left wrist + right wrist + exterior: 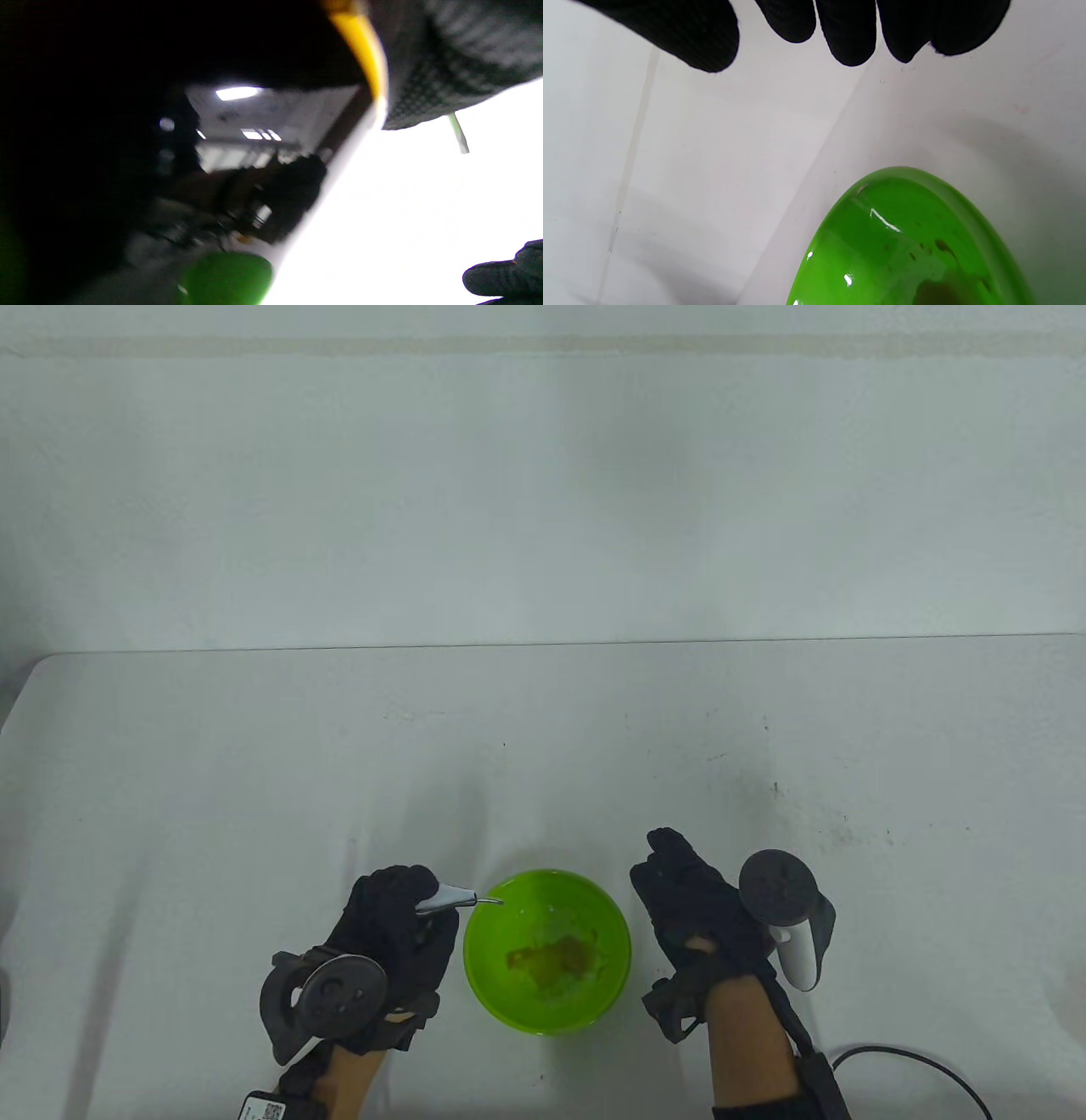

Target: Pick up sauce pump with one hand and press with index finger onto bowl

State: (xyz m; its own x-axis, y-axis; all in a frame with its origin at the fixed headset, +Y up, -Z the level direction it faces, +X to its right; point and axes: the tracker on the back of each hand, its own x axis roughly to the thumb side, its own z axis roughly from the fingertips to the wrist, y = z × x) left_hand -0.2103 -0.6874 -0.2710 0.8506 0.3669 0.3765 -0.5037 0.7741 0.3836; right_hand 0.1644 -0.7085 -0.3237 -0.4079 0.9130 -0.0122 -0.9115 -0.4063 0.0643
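A bright green bowl (547, 950) sits near the table's front edge with a brownish sauce puddle (551, 960) in its bottom. My left hand (392, 929) grips the sauce pump beside the bowl's left rim; its silver spout (454, 898) reaches over the rim. The bottle is hidden under the hand in the table view; a yellow strip of it (365, 51) shows in the left wrist view. My right hand (691, 899) is empty with fingers extended, just right of the bowl and not touching it. The bowl also shows in the right wrist view (908, 250).
The white table (543, 746) runs back to a far edge against a white wall. A black cable (916, 1065) lies at the front right corner. Small dark specks mark the tabletop right of centre.
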